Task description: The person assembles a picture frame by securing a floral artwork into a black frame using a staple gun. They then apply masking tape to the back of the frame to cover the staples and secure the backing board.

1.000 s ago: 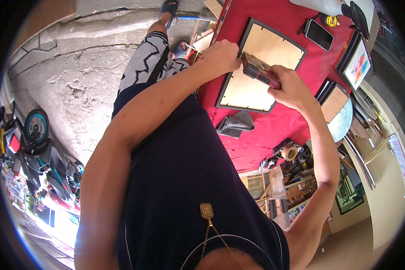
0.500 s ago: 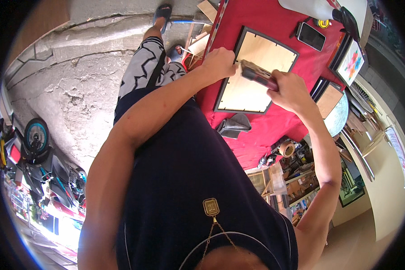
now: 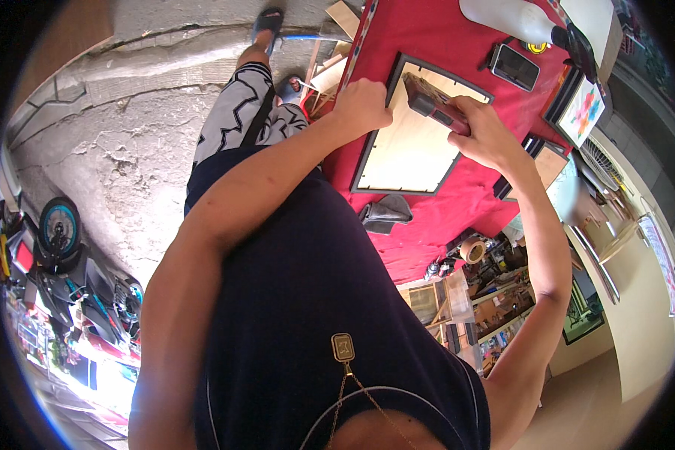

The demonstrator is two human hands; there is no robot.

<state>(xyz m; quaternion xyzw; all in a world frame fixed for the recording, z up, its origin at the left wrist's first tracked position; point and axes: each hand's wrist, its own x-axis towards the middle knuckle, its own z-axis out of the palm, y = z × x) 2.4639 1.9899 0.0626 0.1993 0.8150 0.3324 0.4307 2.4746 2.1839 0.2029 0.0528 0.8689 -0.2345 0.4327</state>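
Observation:
A black-edged picture frame (image 3: pixel 458 159) lies face down on the red-covered table (image 3: pixel 435 221), its pale wooden backing board (image 3: pixel 406 154) showing. My left hand (image 3: pixel 366 106) is closed at the frame's left edge, knuckles up; its fingertips are hidden. In my right hand (image 3: pixel 481 135), fingers are wrapped round the handle of a dark red and brown tool (image 3: pixel 433 107), which looks like a staple gun. The tool sits tilted over the upper part of the backing, its front end toward the left edge; whether it touches the frame I cannot tell.
A grey cloth (image 3: pixel 386 213) lies below the frame. Right of it are a phone (image 3: pixel 515 67), a yellow tape measure (image 3: pixel 536 48) and a white spray bottle (image 3: pixel 506 19). A flower picture (image 3: pixel 581 114) stands near the right edge, a tape roll (image 3: pixel 472 250) at the near edge.
The tool in my right hand has tipped, its front end swinging up toward the frame's top. My left hand stays at the left edge. The whole view has shifted slightly.

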